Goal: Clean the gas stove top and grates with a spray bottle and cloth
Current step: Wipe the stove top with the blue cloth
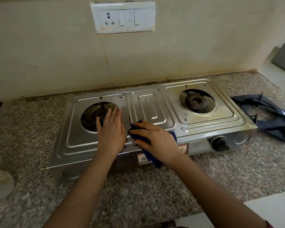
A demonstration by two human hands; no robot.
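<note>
Stove [155,102]: steel, two burners, on the counter [155,191], grates off.
Left hand [111,129]: flat with fingers straight, resting on the stove top at the edge of the left burner [95,115]; it holds nothing.
Right hand [155,139]: fingers spread and nearly straight, pressing the cloth onto the stove's front middle.
Cloth [157,160]: blue, under the right hand, one end hanging over the stove's front.
Grates [270,116]: dark, lying just right of the stove.
Pale shape [0,183]: left-front of the stove, too blurred to identify.
</note>
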